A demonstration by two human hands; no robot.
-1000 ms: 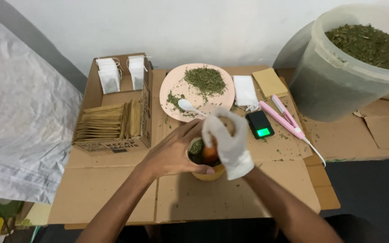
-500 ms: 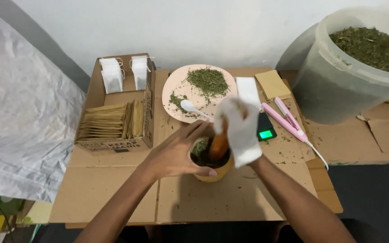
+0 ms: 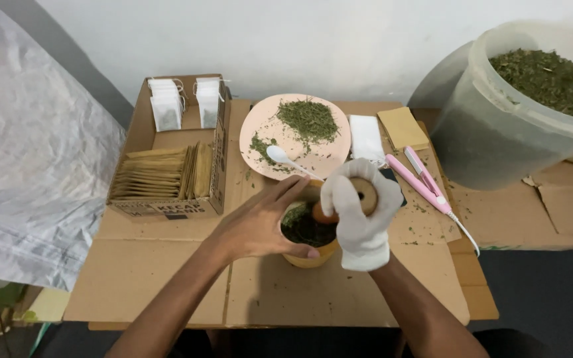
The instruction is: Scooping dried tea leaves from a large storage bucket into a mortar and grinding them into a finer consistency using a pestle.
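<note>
Pestle lower, within gloved fingers

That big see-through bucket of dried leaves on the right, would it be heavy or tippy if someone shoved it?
Probably light for its size: the translucent plastic bucket holds only dried green leaf flakes. Its broad body suggests it would slide on the cardboard sheet rather than tip. The thin-looking wall might flex under a push.

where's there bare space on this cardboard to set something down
Bare cardboard lies below the open box, left of the left hand. Crowded: mortar, gloved right hand, plate, pink tool.
</note>
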